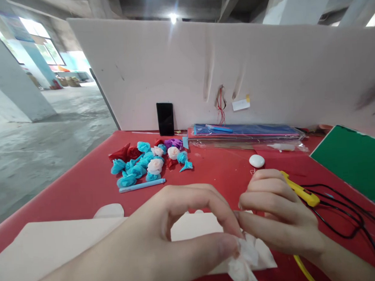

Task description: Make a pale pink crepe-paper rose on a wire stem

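Observation:
My left hand (176, 240) pinches a small white crepe-paper flower (243, 268) between thumb and index finger, low in the view. Close beside it, my right hand (277, 213) is closed, its fingers curled and their tips meeting the left fingertips just above the flower. What the right fingers hold, if anything, is hidden. Beneath both hands lies a long cream paper sheet (55, 250). Beyond my left hand sits a pile of crepe-paper flowers, with blue flowers (137, 171), white flowers (155, 166), red flowers (121, 153) and a purple flower (174, 143).
A light-blue pen (142, 185) lies before the pile. A black phone (165, 119) leans on the white board (147, 67). Plastic-wrapped coloured sheets (246, 131) lie along it. Rightward are a white oval object (256, 160), a yellow tool (301, 189), black cable (355, 210) and green board (353, 166).

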Demonstrator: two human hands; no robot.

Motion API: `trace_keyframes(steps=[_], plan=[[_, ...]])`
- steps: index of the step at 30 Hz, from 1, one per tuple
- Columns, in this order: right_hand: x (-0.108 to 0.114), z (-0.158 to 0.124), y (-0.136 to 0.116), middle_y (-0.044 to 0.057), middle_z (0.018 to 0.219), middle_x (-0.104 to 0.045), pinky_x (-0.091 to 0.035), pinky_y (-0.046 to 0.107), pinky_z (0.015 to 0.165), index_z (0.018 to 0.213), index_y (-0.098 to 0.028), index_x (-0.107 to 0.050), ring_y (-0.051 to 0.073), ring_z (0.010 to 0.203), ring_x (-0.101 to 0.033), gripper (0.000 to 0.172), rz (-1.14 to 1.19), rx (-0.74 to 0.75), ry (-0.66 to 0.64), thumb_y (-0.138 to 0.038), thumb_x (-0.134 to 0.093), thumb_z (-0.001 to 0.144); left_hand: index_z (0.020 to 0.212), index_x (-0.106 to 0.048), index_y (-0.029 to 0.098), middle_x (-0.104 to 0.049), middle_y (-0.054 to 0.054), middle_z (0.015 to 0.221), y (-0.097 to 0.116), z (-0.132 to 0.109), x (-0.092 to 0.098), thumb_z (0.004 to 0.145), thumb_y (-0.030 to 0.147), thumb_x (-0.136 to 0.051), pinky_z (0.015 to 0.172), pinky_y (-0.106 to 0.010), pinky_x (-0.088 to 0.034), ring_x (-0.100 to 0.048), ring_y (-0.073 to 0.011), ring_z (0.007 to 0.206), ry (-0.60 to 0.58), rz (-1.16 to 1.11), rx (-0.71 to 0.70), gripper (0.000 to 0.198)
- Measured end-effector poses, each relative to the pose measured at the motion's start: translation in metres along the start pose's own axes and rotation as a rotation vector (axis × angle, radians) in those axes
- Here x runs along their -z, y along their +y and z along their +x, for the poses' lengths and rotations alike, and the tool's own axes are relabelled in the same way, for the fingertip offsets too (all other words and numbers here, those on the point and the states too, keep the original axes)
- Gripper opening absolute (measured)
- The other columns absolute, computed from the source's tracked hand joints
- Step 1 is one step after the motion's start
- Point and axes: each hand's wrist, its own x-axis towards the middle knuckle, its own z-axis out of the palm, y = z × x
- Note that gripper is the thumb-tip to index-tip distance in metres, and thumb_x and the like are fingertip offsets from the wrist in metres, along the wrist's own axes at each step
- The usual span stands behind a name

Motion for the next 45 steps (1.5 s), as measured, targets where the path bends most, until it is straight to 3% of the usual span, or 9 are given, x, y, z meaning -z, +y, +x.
trace_keyframes(steps=[3, 10, 18, 23, 30, 34, 39, 45], plan=[[-0.002, 0.000, 0.001, 0.001, 0.075, -0.069, -0.051, 0.031, 0.084, 0.086, -0.020, -0.068, 0.014, 0.080, -0.057, 0.031, 0.009, 0.003, 0.011, -0.012, -0.046, 0.108, 0.082, -0.070, 0.028, -0.072, 0.013, 0.085, 0.000, 0.001, -0.001, 0.088, 0.018, -0.071, 0.076, -0.012, -0.055, -0.066, -0.0055, 0.069, -0.023, -0.089, 0.024, 0.012], [-0.003, 0.001, 0.002, 0.001, 0.074, -0.068, -0.050, 0.031, 0.081, 0.083, -0.019, -0.067, 0.014, 0.077, -0.057, 0.040, 0.010, -0.014, 0.034, -0.012, -0.038, 0.110, 0.081, -0.072, 0.026, -0.073, 0.011, 0.086, -0.002, 0.000, -0.003, 0.091, 0.013, -0.071, 0.082, -0.011, -0.052, -0.066, -0.0064, 0.083, -0.013, -0.129, 0.002, 0.016], [-0.003, 0.003, 0.001, 0.001, 0.072, -0.068, -0.050, 0.031, 0.078, 0.081, -0.019, -0.064, 0.015, 0.075, -0.055, 0.037, 0.031, -0.010, 0.039, -0.012, -0.041, 0.109, 0.089, -0.074, 0.025, -0.072, 0.007, 0.096, -0.012, 0.002, -0.004, 0.099, 0.038, -0.068, 0.086, -0.013, -0.053, -0.068, -0.0077, 0.093, -0.078, -0.209, -0.118, 0.018], [-0.003, 0.005, 0.002, 0.002, 0.074, -0.068, -0.049, 0.031, 0.076, 0.084, -0.018, -0.063, 0.014, 0.075, -0.054, 0.037, 0.093, -0.032, 0.027, -0.014, -0.037, 0.111, 0.094, -0.077, 0.027, -0.072, 0.007, 0.096, -0.017, 0.003, -0.002, 0.100, 0.037, -0.068, 0.087, -0.010, -0.051, -0.067, -0.0063, 0.093, -0.085, -0.208, -0.196, 0.015], [-0.001, 0.006, 0.004, 0.002, 0.078, -0.061, -0.049, 0.031, 0.074, 0.092, -0.017, -0.057, 0.014, 0.075, -0.052, 0.028, 0.251, -0.047, 0.009, -0.017, -0.037, 0.111, 0.094, -0.077, 0.028, -0.072, 0.007, 0.096, -0.012, 0.001, -0.002, 0.100, 0.034, -0.068, 0.085, -0.010, -0.050, -0.065, -0.0084, 0.096, -0.063, -0.231, -0.150, 0.013], [0.002, 0.006, 0.005, 0.001, 0.079, -0.060, -0.048, 0.032, 0.076, 0.090, -0.018, -0.056, 0.015, 0.075, -0.051, 0.029, 0.332, -0.064, -0.060, -0.021, -0.036, 0.111, 0.093, -0.077, 0.029, -0.073, 0.008, 0.095, -0.007, -0.002, -0.002, 0.101, 0.027, -0.064, 0.087, -0.011, -0.049, -0.064, -0.0089, 0.089, -0.041, -0.174, -0.119, 0.015], [0.009, 0.007, 0.005, 0.001, 0.075, -0.058, -0.045, 0.034, 0.079, 0.088, -0.018, -0.056, 0.016, 0.072, -0.049, 0.020, 0.408, -0.097, -0.191, -0.015, -0.042, 0.102, 0.084, -0.072, 0.029, -0.067, 0.010, 0.078, -0.006, 0.000, -0.001, 0.095, 0.029, -0.066, 0.079, -0.011, -0.049, -0.061, -0.0091, 0.076, -0.018, -0.057, -0.037, 0.012], [0.011, 0.013, 0.005, -0.001, 0.072, -0.052, -0.039, 0.035, 0.076, 0.080, -0.019, -0.054, 0.016, 0.071, -0.043, 0.018, 0.477, -0.100, -0.388, -0.011, -0.043, 0.094, 0.079, -0.067, 0.028, -0.069, 0.011, 0.083, -0.013, 0.004, 0.000, 0.093, 0.032, -0.071, 0.070, -0.014, -0.046, -0.061, -0.0081, 0.074, -0.036, 0.114, 0.039, 0.014]])
